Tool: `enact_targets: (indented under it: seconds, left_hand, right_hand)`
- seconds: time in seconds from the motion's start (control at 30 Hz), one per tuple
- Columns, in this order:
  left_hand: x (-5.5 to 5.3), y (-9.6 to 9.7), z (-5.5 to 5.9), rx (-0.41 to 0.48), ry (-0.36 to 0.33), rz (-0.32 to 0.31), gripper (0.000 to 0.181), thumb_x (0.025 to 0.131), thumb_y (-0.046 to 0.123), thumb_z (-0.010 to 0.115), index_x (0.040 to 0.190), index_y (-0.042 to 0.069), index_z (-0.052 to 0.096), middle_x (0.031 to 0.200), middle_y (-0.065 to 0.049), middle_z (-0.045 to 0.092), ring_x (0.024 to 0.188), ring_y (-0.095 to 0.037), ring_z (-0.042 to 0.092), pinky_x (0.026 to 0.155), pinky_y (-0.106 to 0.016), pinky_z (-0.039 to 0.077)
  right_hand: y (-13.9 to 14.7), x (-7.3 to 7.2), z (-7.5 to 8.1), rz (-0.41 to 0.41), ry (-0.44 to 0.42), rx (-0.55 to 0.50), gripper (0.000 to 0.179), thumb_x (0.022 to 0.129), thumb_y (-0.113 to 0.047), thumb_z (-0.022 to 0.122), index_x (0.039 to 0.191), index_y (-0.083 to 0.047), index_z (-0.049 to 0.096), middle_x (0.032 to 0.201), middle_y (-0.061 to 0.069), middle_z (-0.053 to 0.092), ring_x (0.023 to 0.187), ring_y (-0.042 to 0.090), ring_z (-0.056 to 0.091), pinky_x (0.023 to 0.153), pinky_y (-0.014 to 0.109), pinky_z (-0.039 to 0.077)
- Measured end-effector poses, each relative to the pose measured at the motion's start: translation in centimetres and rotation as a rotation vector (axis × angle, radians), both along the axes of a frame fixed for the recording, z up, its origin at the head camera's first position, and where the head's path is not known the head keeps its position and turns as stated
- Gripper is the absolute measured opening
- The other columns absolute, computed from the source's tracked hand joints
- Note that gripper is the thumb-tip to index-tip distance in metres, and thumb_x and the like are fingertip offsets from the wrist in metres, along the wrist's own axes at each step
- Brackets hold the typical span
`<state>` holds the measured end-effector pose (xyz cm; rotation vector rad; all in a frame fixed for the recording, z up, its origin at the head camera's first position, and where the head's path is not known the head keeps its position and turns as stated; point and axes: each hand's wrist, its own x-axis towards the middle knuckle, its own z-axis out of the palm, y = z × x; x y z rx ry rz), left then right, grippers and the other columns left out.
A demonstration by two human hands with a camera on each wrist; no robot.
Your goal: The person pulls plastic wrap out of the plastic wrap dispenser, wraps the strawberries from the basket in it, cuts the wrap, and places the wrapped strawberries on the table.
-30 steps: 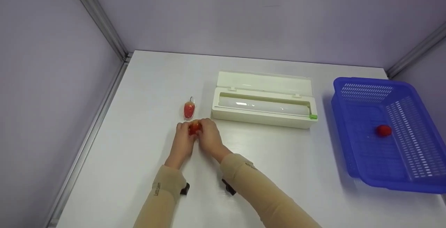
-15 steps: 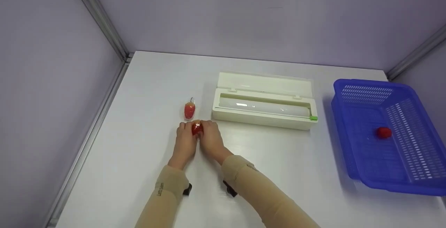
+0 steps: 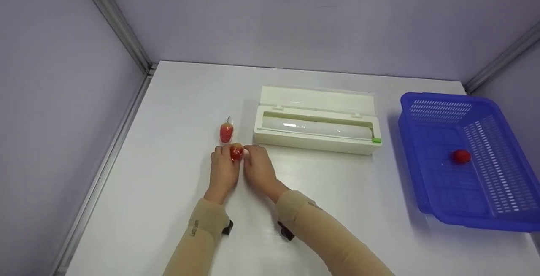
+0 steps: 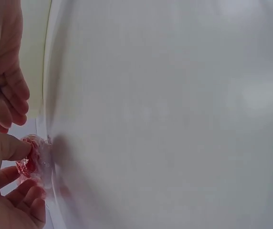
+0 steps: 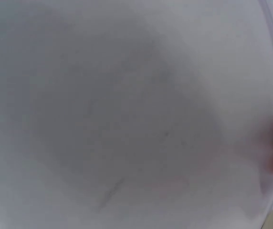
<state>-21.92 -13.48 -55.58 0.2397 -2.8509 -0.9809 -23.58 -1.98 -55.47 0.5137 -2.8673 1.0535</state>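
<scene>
A small red fruit [image 3: 236,151] with a yellowish top, wrapped in clear film, is at the table's left middle. My left hand [image 3: 223,168] pinches it between thumb and fingers, as the left wrist view shows of the wrapped fruit [image 4: 29,162]. Just to its right, my right hand [image 3: 259,167] has loosely bent fingers with nothing between them; in the left wrist view this right hand [image 4: 5,81] is a little apart from the fruit. Right behind the held fruit lies a second film-wrapped red fruit [image 3: 226,133] with a thin stem.
A white cling film box [image 3: 312,142], lid raised, stands behind my hands to the right; its film roll [image 3: 316,128] and green slider [image 3: 376,140] show. On the far right is a blue plastic basket [image 3: 426,191] holding a red fruit [image 3: 461,156]. Walls border the table [image 3: 190,86].
Both hands were on the fruit earlier. My right hand has let go and moved slightly right and toward me, while the left keeps its hold.
</scene>
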Motion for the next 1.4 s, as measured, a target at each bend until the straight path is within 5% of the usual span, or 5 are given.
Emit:
enact_targets:
  seconds: [0.4, 0.8, 1.03, 1.2, 1.4]
  left_hand:
    - [0.2, 1.0, 0.9, -0.003, 0.031, 0.005, 0.041, 0.092, 0.023, 0.055, 0.128, 0.005, 0.043, 0.124, -0.013, 0.043, 0.114, -0.028, 0.041, 0.098, -0.041, 0.042]
    - [-0.3, 3.8, 3.3, -0.076, 0.206, -0.200, 0.035, 0.091, 0.019, 0.056, 0.123, 0.005, 0.049, 0.124, -0.011, 0.049, 0.121, -0.027, 0.043, 0.105, -0.041, 0.037]
    - [-2.1, 5.5, 4.7, -0.170, 0.215, -0.301, 0.041, 0.090, 0.027, 0.057, 0.126, 0.008, 0.049, 0.135, -0.008, 0.046, 0.130, -0.025, 0.039, 0.104, -0.044, 0.036]
    - [-4.3, 7.0, 5.7, -0.259, 0.117, -0.386, 0.049, 0.093, 0.037, 0.051, 0.132, 0.009, 0.045, 0.142, -0.007, 0.041, 0.135, -0.024, 0.032, 0.109, -0.044, 0.030]
    - [-6.3, 7.6, 5.8, -0.358, 0.091, -0.457, 0.042, 0.096, 0.034, 0.043, 0.133, 0.014, 0.046, 0.137, -0.005, 0.048, 0.131, -0.023, 0.039, 0.105, -0.045, 0.033]
  right_hand:
    - [6.5, 1.8, 0.6, 0.051, 0.141, -0.081, 0.023, 0.085, 0.000, 0.054, 0.108, -0.002, 0.058, 0.108, 0.011, 0.060, 0.106, 0.026, 0.054, 0.095, 0.038, 0.043]
    - [18.6, 3.5, 0.6, -0.119, 0.387, -0.129, 0.024, 0.081, 0.007, 0.058, 0.104, 0.001, 0.060, 0.108, 0.015, 0.061, 0.103, 0.030, 0.054, 0.090, 0.042, 0.044]
    - [24.8, 1.3, 2.4, -0.228, 0.504, -0.036, 0.031, 0.077, 0.004, 0.064, 0.108, 0.005, 0.058, 0.115, 0.022, 0.058, 0.109, 0.037, 0.051, 0.095, 0.046, 0.040]
    - [27.0, -0.8, 3.8, -0.244, 0.442, 0.115, 0.038, 0.082, -0.009, 0.065, 0.116, 0.005, 0.056, 0.123, 0.023, 0.055, 0.115, 0.040, 0.050, 0.101, 0.050, 0.036]
    - [26.7, -2.5, 4.7, -0.207, 0.178, 0.322, 0.043, 0.094, -0.031, 0.050, 0.128, -0.004, 0.053, 0.131, 0.018, 0.052, 0.123, 0.037, 0.046, 0.109, 0.055, 0.025]
